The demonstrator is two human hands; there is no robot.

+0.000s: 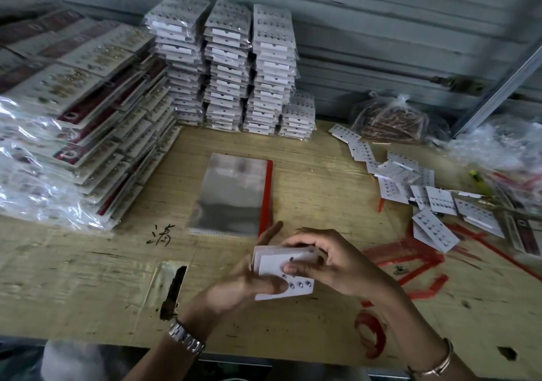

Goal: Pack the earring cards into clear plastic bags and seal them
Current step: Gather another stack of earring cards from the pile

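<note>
A small stack of white earring cards [281, 275] with studs along the lower edge is held between both hands just above the table's near middle. My left hand [249, 283] supports it from below and the left, thumb on the front card. My right hand [328, 260] grips the stack's top and right side, fingers curled over it. A pile of clear plastic bags [231, 195] with a red strip on its right edge lies flat just beyond the hands. Loose earring cards [422, 195] are scattered at the right.
Tall stacks of bagged white cards [243, 66] stand at the back. Bagged cards with dark red headers [88, 110] are heaped at the left. Plastic bags of goods [390, 122] sit at the back right. The wooden table [88, 278] has a near edge below my wrists.
</note>
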